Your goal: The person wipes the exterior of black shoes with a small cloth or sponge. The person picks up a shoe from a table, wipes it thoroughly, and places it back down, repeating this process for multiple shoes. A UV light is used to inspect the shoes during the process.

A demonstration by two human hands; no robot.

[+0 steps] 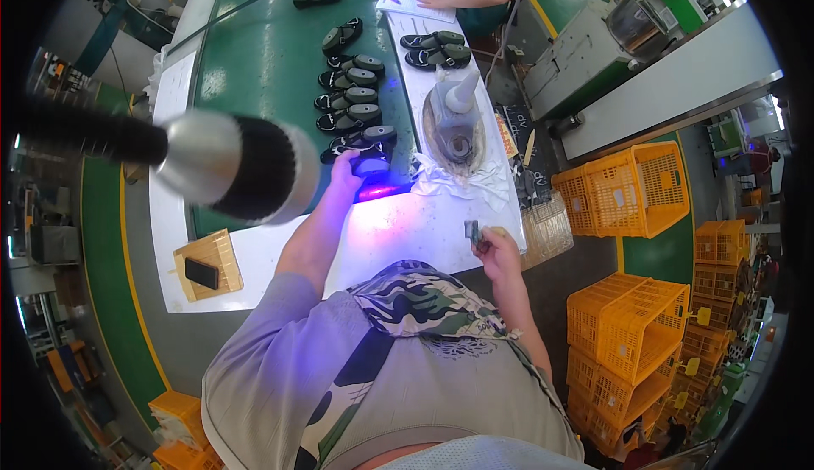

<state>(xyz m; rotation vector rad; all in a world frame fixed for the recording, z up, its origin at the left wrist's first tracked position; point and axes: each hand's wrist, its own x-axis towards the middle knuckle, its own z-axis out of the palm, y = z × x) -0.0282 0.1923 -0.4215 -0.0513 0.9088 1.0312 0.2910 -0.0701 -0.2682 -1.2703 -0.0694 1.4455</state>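
Observation:
At the near end of a row of black shoes with grey soles, my left hand [344, 175] is closed on the nearest shoe [370, 165]. A blue-violet light falls on this shoe and the hand. My right hand [498, 254] is at the right front edge of the white table [407, 241]. Its fingers pinch a small dark grey-green, flat-ended piece [472, 232], which may be a brush; its exact kind I cannot make out. The other shoes [349, 98] lie on the green belt [263, 71], beyond my left hand.
A whitish nozzled bottle [458, 109] stands in a stained tray by crumpled white cloth [475, 186]. A blurred lamp-like cylinder [242, 165] hangs at left. A phone [201, 274] lies on cardboard. Orange crates [627, 317] are stacked right. Another person's hand [434, 1] rests on paper.

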